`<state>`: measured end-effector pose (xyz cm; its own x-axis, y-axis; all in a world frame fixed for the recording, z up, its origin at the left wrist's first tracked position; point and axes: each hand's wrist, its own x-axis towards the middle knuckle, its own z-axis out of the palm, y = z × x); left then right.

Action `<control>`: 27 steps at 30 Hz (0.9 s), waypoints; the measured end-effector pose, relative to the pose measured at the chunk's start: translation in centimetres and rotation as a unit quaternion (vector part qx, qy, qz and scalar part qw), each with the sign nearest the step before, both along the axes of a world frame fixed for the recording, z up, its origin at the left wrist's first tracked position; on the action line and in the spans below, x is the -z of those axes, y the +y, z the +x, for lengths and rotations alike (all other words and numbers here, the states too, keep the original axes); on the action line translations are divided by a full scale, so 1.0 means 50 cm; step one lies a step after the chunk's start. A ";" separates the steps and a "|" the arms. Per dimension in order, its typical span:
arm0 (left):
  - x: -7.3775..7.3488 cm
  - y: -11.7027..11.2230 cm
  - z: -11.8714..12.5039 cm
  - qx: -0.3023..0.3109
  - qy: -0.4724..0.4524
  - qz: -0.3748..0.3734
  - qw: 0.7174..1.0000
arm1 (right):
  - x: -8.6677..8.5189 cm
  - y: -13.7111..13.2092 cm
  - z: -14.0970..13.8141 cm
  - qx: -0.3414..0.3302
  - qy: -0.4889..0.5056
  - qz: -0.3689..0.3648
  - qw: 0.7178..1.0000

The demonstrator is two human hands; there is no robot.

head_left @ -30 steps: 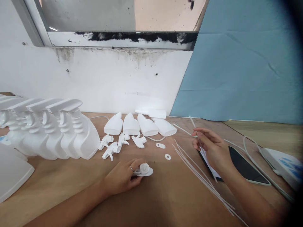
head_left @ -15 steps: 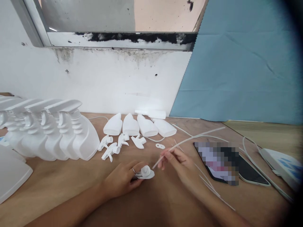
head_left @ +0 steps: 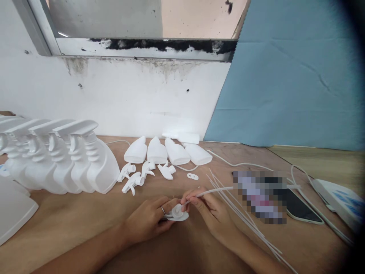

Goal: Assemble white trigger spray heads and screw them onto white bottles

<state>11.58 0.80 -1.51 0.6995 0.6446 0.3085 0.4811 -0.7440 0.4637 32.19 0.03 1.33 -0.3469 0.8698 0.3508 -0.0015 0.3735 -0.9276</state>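
Observation:
My left hand (head_left: 149,219), with a ring on one finger, is closed around a white spray trigger head (head_left: 178,214). The round collar of the trigger head faces up. My right hand (head_left: 209,213) pinches a thin whitish plastic tube (head_left: 216,189) close to its end. That end is at the collar, partly hidden by my fingers, so I cannot tell how far in it sits. The tube's long free part stretches right across the phones. More loose thin tubes (head_left: 242,215) lie on the table beside my right forearm.
Several white trigger heads (head_left: 134,182) and white bottles (head_left: 178,152) lie beyond my hands. A row of assembled spray bottles (head_left: 97,167) stands at left. Two phones (head_left: 303,205), a white box (head_left: 339,198) and cables are at right. A small white flat piece (head_left: 192,176) lies mid-table.
My right hand has moved left and brought the tube's end against the trigger head's collar. The tube has swung down to a flatter angle. My left hand has shifted slightly right.

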 end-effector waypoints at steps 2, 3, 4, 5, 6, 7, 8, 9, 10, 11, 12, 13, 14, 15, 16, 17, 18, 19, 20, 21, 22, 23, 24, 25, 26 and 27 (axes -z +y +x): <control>0.000 0.000 0.000 0.001 -0.002 0.005 1.000 | -0.001 -0.001 0.001 -0.012 -0.005 0.010 1.000; 0.001 -0.001 0.000 0.002 -0.003 0.007 1.000 | -0.001 -0.001 0.002 -0.015 -0.005 0.015 1.000; 0.001 -0.001 -0.001 0.002 -0.003 0.008 1.000 | -0.001 -0.001 0.003 -0.016 -0.008 0.019 1.000; 0.001 -0.001 -0.001 0.002 -0.004 0.008 1.000 | -0.001 -0.001 0.003 -0.014 -0.011 0.023 1.000; 0.001 -0.001 -0.001 0.002 -0.003 0.008 1.000 | -0.001 -0.001 0.003 -0.011 -0.016 0.026 0.999; 0.001 -0.001 -0.001 0.001 -0.004 0.008 1.000 | -0.001 -0.001 0.003 -0.006 -0.021 0.030 0.999; 0.001 -0.001 -0.001 0.001 -0.006 0.009 1.000 | -0.002 -0.001 0.003 -0.002 -0.027 0.033 0.999; 0.001 -0.001 -0.001 0.002 -0.009 0.011 1.000 | -0.003 -0.001 0.003 0.003 -0.032 0.037 0.999; 0.001 -0.001 0.000 0.003 -0.012 0.012 1.000 | -0.003 -0.001 0.002 0.007 -0.036 0.042 0.998; 0.001 0.000 0.000 0.003 -0.015 0.012 1.000 | -0.004 -0.001 0.002 0.010 -0.040 0.046 0.998; 0.001 0.000 0.000 0.004 -0.018 0.012 1.000 | -0.004 -0.001 0.001 0.013 -0.044 0.049 0.998; 0.001 0.000 0.000 0.004 -0.020 0.013 1.000 | -0.004 -0.001 0.001 0.015 -0.046 0.053 0.997; 0.001 0.000 0.001 0.004 -0.020 0.013 1.000 | -0.004 -0.001 0.001 0.016 -0.048 0.055 0.997; 0.001 0.000 0.001 0.004 -0.021 0.014 1.000 | -0.003 -0.001 0.001 0.019 -0.050 0.056 0.997; 0.001 0.000 0.001 0.006 -0.021 0.014 1.000 | -0.001 -0.001 0.001 0.021 -0.050 0.056 0.997; 0.001 0.000 0.001 0.006 -0.020 0.016 1.000 | 0.000 -0.001 0.002 0.023 -0.050 0.056 0.997; 0.001 0.000 0.001 0.005 -0.018 0.017 1.000 | 0.002 -0.002 0.002 0.023 -0.050 0.055 0.997; 0.002 0.000 0.000 0.004 -0.015 0.019 1.000 | 0.003 -0.002 0.003 0.024 -0.049 0.054 0.997; 0.002 0.000 0.000 0.003 -0.012 0.020 1.000 | 0.004 -0.003 0.003 0.025 -0.049 0.054 0.997; 0.002 0.000 0.000 0.001 -0.009 0.020 1.000 | 0.005 -0.003 0.003 0.025 -0.049 0.055 0.997; 0.002 0.000 -0.001 0.000 -0.006 0.019 1.000 | 0.006 -0.003 0.003 0.025 -0.050 0.057 0.997; 0.002 0.000 -0.001 0.000 -0.005 0.017 1.000 | 0.006 -0.004 0.003 0.025 -0.051 0.057 0.997; 0.002 0.000 -0.001 0.002 -0.006 0.015 1.000 | 0.006 -0.004 0.003 0.024 -0.052 0.058 0.997; 0.001 0.000 -0.001 0.004 -0.008 0.013 1.000 | 0.006 -0.004 0.003 0.023 -0.053 0.056 0.997; 0.001 0.000 -0.001 0.005 -0.010 0.013 1.000 | 0.006 -0.004 0.002 0.023 -0.055 0.055 0.997; 0.001 0.000 -0.001 0.006 -0.012 0.012 1.000 | 0.006 -0.003 0.002 0.023 -0.055 0.056 0.997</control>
